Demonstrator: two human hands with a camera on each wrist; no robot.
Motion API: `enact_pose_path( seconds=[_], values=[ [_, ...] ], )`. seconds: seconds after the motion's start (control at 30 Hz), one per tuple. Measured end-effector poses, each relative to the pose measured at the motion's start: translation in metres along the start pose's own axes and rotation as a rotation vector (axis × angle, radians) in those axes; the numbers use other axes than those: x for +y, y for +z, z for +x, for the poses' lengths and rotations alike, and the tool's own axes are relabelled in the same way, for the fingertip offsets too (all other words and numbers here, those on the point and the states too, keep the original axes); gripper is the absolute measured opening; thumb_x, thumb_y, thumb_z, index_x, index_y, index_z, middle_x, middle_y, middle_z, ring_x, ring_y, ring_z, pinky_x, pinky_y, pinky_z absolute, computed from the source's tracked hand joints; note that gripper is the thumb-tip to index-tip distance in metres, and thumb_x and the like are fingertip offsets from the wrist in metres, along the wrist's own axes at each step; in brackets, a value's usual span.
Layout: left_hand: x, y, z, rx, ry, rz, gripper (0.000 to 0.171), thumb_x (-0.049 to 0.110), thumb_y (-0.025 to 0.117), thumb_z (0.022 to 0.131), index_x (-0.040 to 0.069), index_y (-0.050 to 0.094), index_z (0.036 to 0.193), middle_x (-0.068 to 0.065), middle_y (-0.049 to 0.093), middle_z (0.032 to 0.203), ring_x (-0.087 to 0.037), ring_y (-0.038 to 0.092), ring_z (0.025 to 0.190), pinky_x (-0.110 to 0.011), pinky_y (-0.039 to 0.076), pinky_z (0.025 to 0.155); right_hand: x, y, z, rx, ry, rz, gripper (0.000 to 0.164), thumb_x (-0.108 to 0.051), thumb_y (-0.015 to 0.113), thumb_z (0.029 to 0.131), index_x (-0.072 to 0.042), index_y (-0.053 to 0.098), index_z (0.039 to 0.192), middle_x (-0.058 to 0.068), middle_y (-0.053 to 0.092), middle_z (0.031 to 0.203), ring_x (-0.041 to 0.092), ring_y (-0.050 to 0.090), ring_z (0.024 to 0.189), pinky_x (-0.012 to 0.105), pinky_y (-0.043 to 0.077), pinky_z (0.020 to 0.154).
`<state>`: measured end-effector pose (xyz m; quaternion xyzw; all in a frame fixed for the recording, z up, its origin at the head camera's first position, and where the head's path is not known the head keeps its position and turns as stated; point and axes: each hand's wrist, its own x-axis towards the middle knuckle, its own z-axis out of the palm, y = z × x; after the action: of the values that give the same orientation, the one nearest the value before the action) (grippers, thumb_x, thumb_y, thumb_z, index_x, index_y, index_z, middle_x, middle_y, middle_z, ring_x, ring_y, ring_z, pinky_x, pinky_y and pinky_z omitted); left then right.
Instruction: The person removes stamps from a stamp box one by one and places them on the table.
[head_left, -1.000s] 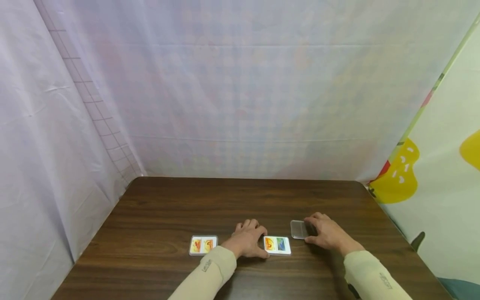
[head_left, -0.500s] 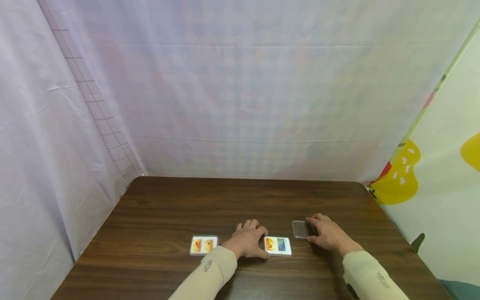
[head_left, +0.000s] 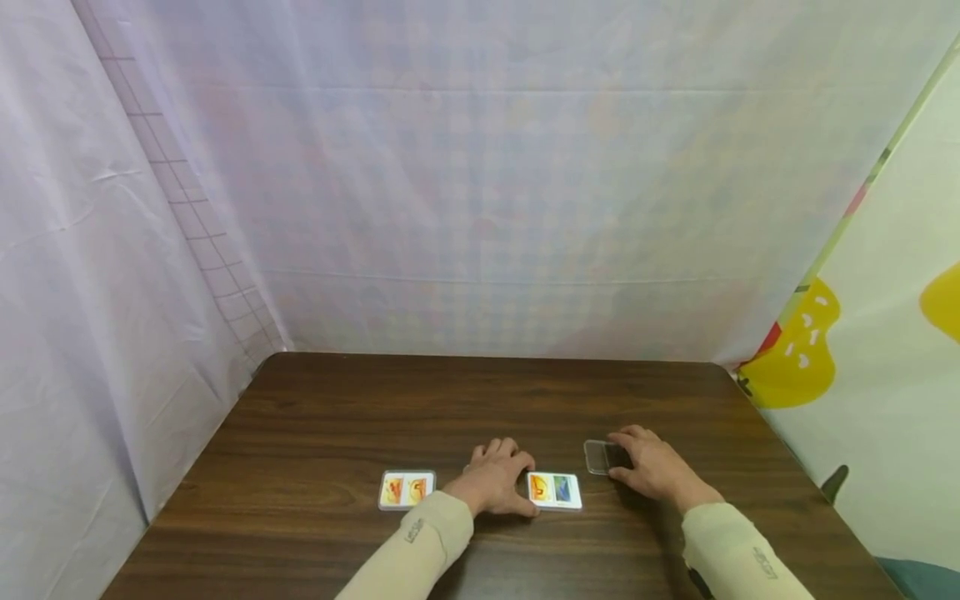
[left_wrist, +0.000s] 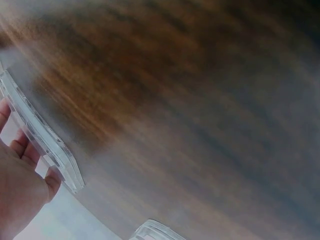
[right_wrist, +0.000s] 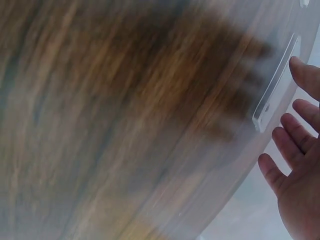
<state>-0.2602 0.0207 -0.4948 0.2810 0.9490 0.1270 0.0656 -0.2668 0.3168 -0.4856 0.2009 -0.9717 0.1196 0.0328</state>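
Nearest: two pale sleeves (head_left: 416,550). Left card (head_left: 405,491) lies flat on the tabletop (head_left: 337,417), partly hidden by the left sleeve. Left hand (head_left: 491,482): grip pinching the right card (head_left: 555,491) at its left end, thumb near, fingers far. Right hand (head_left: 658,467), slightly farther: grip pinching the clear piece (head_left: 596,457); whether that touches the tabletop, cannot tell. Beyond the far edge: pale curtain (head_left: 480,208).
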Motion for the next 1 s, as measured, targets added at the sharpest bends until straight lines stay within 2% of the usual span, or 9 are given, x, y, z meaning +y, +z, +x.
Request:
enact_pose_path(
  seconds=[0.27, 0.43, 0.57, 0.8, 1.0],
  values=[
    [0.000, 0.001, 0.001, 0.003, 0.007, -0.001, 0.060, 0.058, 0.079, 0.075, 0.027, 0.060, 0.124, 0.001, 0.048, 0.128, -0.018, 0.042, 0.120, -0.040, 0.032, 0.101, -0.012, 0.003, 0.001, 0.044, -0.028, 0.032, 0.052, -0.022, 0.075, 0.087, 0.005, 0.059, 0.129, 0.024, 0.056, 0.126, 0.044, 0.054, 0.115, 0.060, 0.043, 0.093],
    [-0.001, 0.001, 0.001, 0.006, 0.010, 0.003, 0.061, 0.058, 0.078, 0.075, 0.027, 0.060, 0.124, 0.000, 0.048, 0.128, -0.019, 0.042, 0.121, -0.041, 0.033, 0.100, -0.021, 0.004, 0.002, 0.100, -0.056, 0.056, 0.048, -0.023, 0.075, 0.088, 0.004, 0.062, 0.125, 0.019, 0.060, 0.118, 0.039, 0.058, 0.108, 0.056, 0.047, 0.090],
    [-0.001, 0.000, 0.001, 0.006, 0.012, 0.006, 0.060, 0.057, 0.078, 0.076, 0.027, 0.060, 0.124, 0.000, 0.048, 0.127, -0.019, 0.042, 0.120, -0.040, 0.033, 0.099, -0.028, 0.007, 0.002, 0.125, -0.050, 0.116, 0.043, -0.023, 0.074, 0.089, 0.003, 0.064, 0.122, 0.015, 0.062, 0.112, 0.035, 0.060, 0.102, 0.053, 0.049, 0.086],
    [-0.001, 0.000, 0.001, 0.003, 0.010, 0.011, 0.060, 0.058, 0.078, 0.076, 0.027, 0.059, 0.124, 0.001, 0.048, 0.126, -0.019, 0.042, 0.119, -0.040, 0.034, 0.098, -0.041, 0.013, 0.003, 0.120, 0.064, 0.267, 0.037, -0.023, 0.072, 0.091, 0.001, 0.067, 0.119, 0.013, 0.064, 0.113, 0.035, 0.061, 0.106, 0.054, 0.047, 0.090],
    [-0.001, 0.000, 0.002, -0.003, 0.007, 0.012, 0.060, 0.058, 0.078, 0.075, 0.027, 0.059, 0.123, 0.001, 0.048, 0.127, -0.018, 0.042, 0.119, -0.040, 0.034, 0.098, -0.053, 0.015, 0.004, 0.123, 0.161, 0.334, 0.032, -0.026, 0.072, 0.091, -0.005, 0.069, 0.115, 0.014, 0.065, 0.115, 0.035, 0.060, 0.107, 0.055, 0.046, 0.091]
  ],
)
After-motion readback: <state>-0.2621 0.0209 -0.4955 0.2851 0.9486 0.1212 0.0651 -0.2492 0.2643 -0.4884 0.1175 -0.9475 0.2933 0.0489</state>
